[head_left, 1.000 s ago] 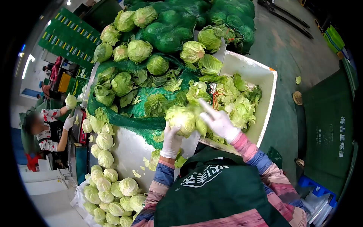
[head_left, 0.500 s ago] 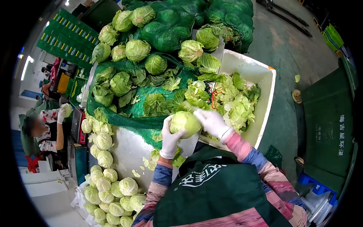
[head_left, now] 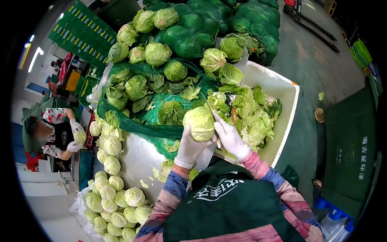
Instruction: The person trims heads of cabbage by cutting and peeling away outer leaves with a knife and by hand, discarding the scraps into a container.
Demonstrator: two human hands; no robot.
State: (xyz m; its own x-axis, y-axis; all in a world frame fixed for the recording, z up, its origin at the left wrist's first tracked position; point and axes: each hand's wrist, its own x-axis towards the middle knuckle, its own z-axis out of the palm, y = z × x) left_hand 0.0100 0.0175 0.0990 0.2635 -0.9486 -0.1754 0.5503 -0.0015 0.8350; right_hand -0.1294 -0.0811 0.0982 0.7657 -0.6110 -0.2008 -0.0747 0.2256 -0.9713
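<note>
In the head view, my gloved left hand (head_left: 191, 149) cups a pale green cabbage (head_left: 199, 123) from below and the left, its fingers wrapped round the underside. My gloved right hand (head_left: 230, 139) is closed at the cabbage's right side. A thin knife (head_left: 206, 101) points up and away from it, blade beside the cabbage; the handle is hidden in the fingers. Beneath lies green netting (head_left: 155, 131) with loose outer leaves (head_left: 170, 112). To the right, a white foam box (head_left: 287, 103) holds a heap of trimmed leaves (head_left: 258, 117).
Untrimmed cabbages (head_left: 158, 54) and full net sacks (head_left: 191, 34) stand at the back. Pale trimmed cabbages (head_left: 108, 192) are piled front left. A co-worker (head_left: 56, 131) handles a cabbage at the far left. A green bin (head_left: 346, 141) and a pallet jack (head_left: 312, 24) are on the right.
My right hand has come down and in against the cabbage's side. The cabbage has turned, showing a paler, veined face. The co-worker now has both hands on a cabbage. The view has shifted slightly.
</note>
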